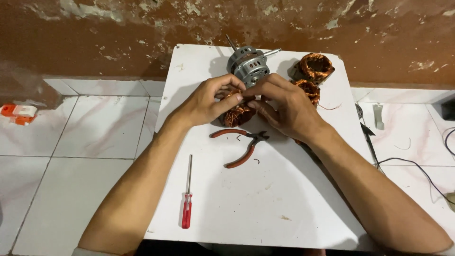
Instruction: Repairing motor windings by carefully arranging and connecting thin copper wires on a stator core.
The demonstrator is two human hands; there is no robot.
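Both of my hands meet over a copper-wound motor stator (238, 114) at the middle of a white board (265, 199). My left hand (208, 100) grips the stator's left side, thumb pressed on top. My right hand (284, 106) covers its right side, fingers pinching the copper winding. Much of the stator is hidden under my fingers. Just below my hands lie red-handled pliers (241, 144), jaws pointing right, apart from both hands.
A grey metal motor housing (248, 64) with a shaft stands behind my hands. Two more copper coils (315, 66) sit at the board's back right. A red-handled screwdriver (187, 199) lies at the front left. Cables (417, 166) trail on the tiled floor at right.
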